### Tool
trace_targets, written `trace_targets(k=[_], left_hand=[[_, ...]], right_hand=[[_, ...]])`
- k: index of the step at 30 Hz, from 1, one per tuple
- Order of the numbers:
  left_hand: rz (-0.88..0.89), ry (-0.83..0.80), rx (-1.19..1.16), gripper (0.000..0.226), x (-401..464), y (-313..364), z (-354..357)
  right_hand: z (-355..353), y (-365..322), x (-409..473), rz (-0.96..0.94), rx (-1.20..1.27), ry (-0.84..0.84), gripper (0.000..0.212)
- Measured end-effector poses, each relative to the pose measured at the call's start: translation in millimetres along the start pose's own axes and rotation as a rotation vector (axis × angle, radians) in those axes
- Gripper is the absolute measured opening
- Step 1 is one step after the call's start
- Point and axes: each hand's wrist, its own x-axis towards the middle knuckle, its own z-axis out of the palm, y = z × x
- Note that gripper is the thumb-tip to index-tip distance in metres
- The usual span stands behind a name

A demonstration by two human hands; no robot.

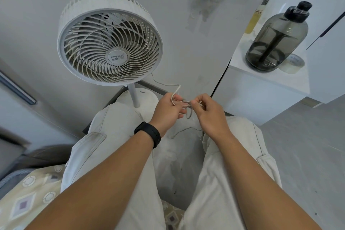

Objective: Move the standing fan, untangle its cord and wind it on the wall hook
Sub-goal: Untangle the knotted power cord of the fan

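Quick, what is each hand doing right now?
Left hand: closed, fingers pinching the white fan cord.
Right hand: closed, fingertips pinching the same cord at the tangle.

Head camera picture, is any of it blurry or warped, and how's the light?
Head view: wide-angle bending bows the wall and cabinet edges; the left edge is smeared; light is soft and even, with no hard shadows; the fan is sharp, while the thin cord pinched between the left hand and right hand is slightly soft.
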Motion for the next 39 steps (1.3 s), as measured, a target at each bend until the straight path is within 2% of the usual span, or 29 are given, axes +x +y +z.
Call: trace_targets(k=[4,7,9,12,18,22,26,32,36,39], left_hand=[[-0.016,0.034,-0.012,0.016,1,3,-1],[-0.041,0.067,-0.024,0.023,1,8,-1],[-0.033,0.097,-0.023,0.024,-1,11,-1],[-0.029,0.161,-0.08,0.027,1,11,-2],[-0.003,0.28,-0.14,0.032,8,9,-9],[-0.106,0.304,-0.202,0.035,9,6,-10],[-0.271,0.205,-0.352,0.03,5,10,-8],[-0.253,-0.057,-0.541,0.039,-8,17,-5],[-0.233,-0.032,-0.498,0.041,-7,18,-4],[-0.22,-0.006,-0.346,0.038,-6,17,-4]], right_hand=[[1,0,7,0.051,-0.041,0.083,0.024],[4,2,9,0.135,0.075,0.078,0.029],[4,7,11,0.158,0.122,0.088,0.024],[2,10,13,0.146,0.06,0.123,0.017],[-4,1,11,0.141,0.093,0.126,0.018],[-7,1,10,0.086,0.148,0.109,0.013],[-8,-2,7,0.063,0.248,0.094,0.014],[-10,-10,0,0.119,0.332,-0.036,0.018],[-12,-13,0,0.189,0.359,-0.085,0.016],[-13,-12,0,0.215,0.419,-0.087,0.013]])
